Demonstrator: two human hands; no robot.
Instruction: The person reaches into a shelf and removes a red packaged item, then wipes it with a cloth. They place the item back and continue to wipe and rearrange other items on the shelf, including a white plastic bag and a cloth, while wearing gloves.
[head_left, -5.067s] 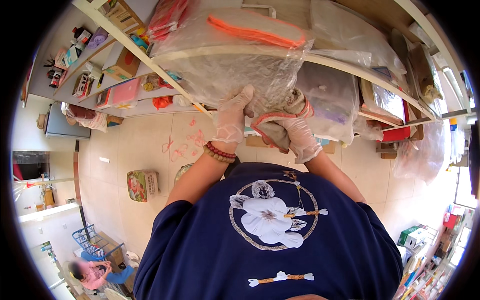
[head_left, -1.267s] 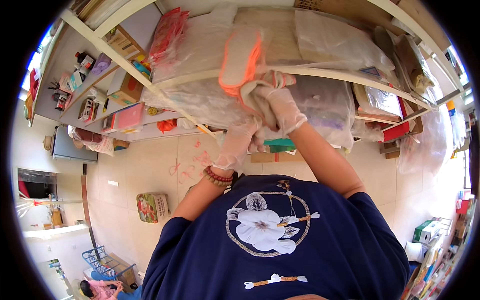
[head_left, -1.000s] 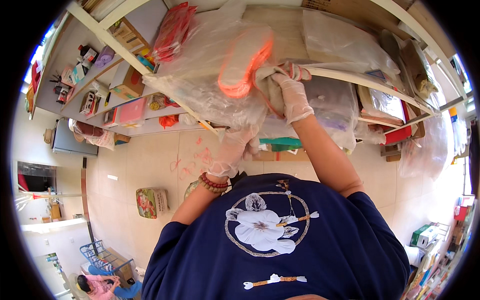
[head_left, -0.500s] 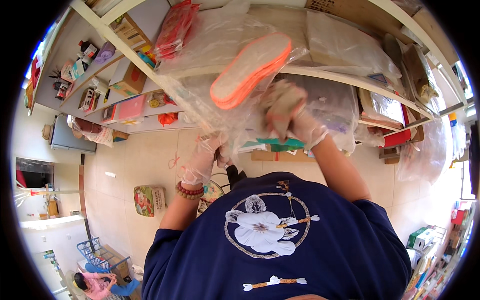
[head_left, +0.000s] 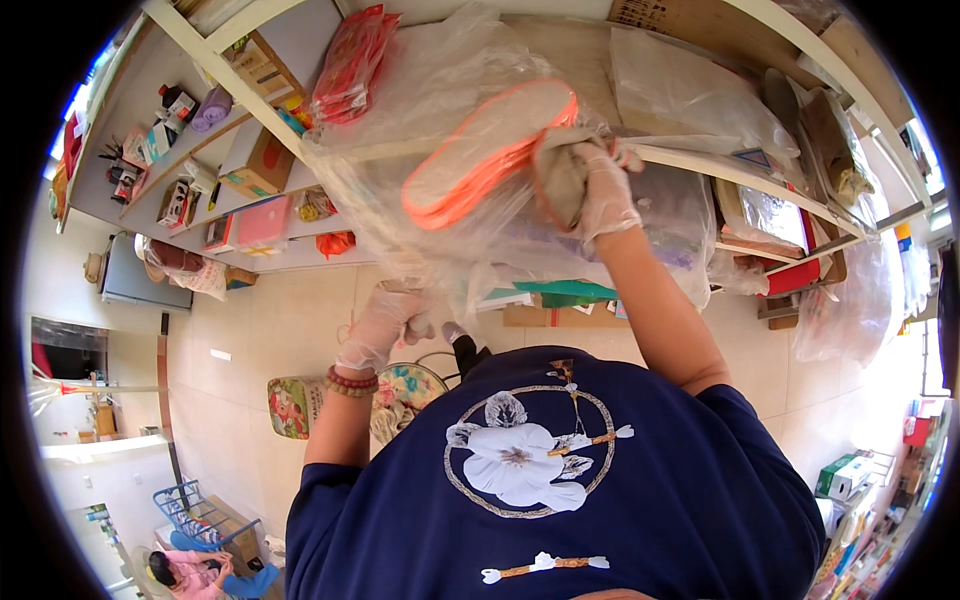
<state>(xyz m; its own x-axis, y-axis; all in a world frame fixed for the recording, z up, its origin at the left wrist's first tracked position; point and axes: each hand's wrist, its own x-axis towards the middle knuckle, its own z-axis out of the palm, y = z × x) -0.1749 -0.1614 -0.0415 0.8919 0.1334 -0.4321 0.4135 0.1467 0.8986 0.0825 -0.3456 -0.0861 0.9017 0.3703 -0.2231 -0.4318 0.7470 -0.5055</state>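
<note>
A stack of insoles [head_left: 490, 150], pale with bright orange edges, lies on clear plastic sheeting at the shelf's front edge. My right hand [head_left: 608, 190], in a clear plastic glove, is closed on a bunched grey-beige cloth [head_left: 560, 178] against the right side of the stack. My left hand [head_left: 392, 318], also gloved and with a red bead bracelet at the wrist, is closed at the lower end of the hanging clear plastic sheet [head_left: 375, 215]. It seems to grip the sheet's edge, below and left of the insoles.
Red plastic packets [head_left: 352, 65] lie on the shelf at the back left. Further left, a shelf unit holds a cardboard box [head_left: 255, 155] and bottles. A patterned stool [head_left: 410, 385] and a printed box [head_left: 293, 405] stand on the floor. A person [head_left: 195, 570] sits at the lower left.
My right hand has moved up with the cloth to the insoles' side. The insoles have shifted slightly left and down. My left hand has moved left and a little lower.
</note>
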